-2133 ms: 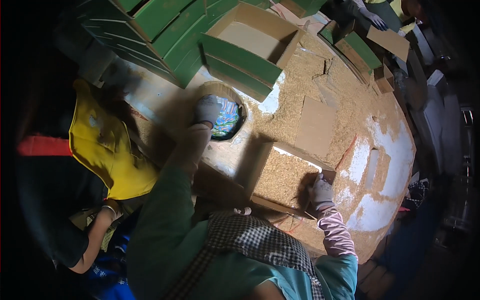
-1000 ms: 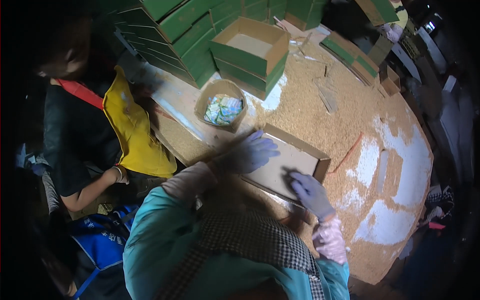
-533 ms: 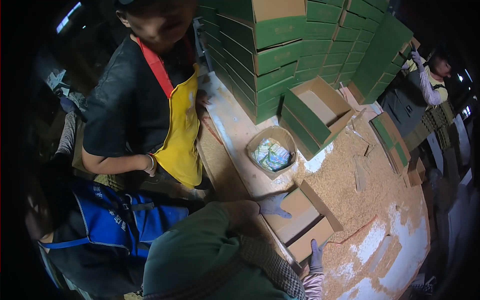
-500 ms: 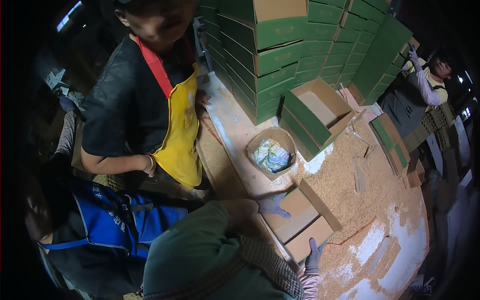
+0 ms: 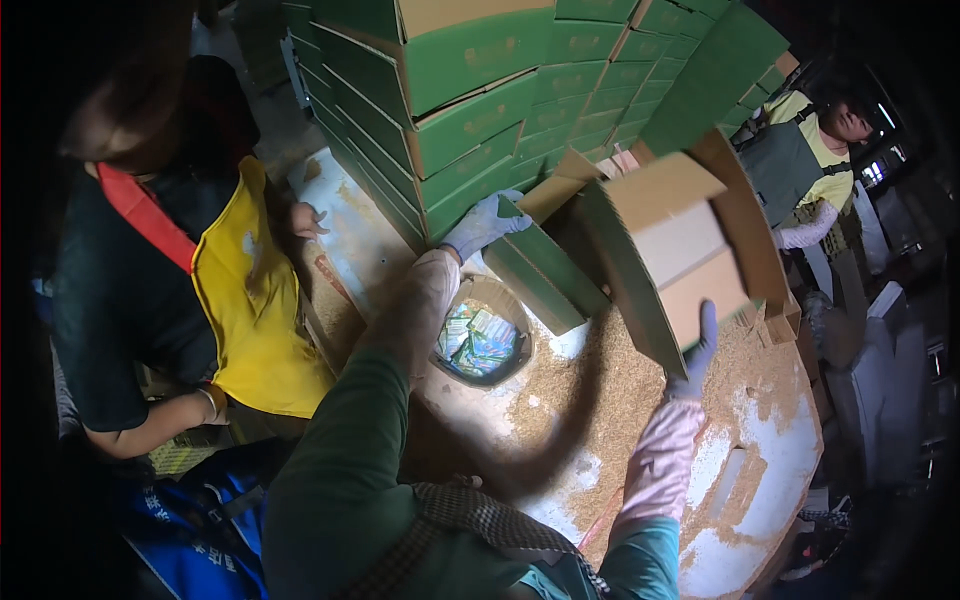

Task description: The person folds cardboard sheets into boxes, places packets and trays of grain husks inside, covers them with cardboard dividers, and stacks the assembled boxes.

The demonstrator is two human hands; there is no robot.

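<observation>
My left hand [image 5: 484, 226], in a pale purple glove, is closed over the edge of an open green carton [image 5: 548, 272] on the table. My right hand [image 5: 697, 352], gloved alike, grips the lower corner of a second open cardboard box [image 5: 622, 270], green outside and brown inside. This box is tilted above the table, its flaps and inner panels facing me, and it partly covers the first carton. Near my left wrist a round tub [image 5: 526, 352] holds many small printed packets [image 5: 482, 342].
Tall stacks of green cartons [image 5: 480, 75] stand behind the tub. Wood shavings [image 5: 560, 415] cover much of the table. A person in a yellow apron [image 5: 262, 310] stands at the left, with a blue apron [image 5: 195, 535] below. Another person [image 5: 800, 165] is at the far right.
The box with inner panels has been lifted from the near table edge toward the far right in my right hand. My left hand has left it and taken hold of the green carton.
</observation>
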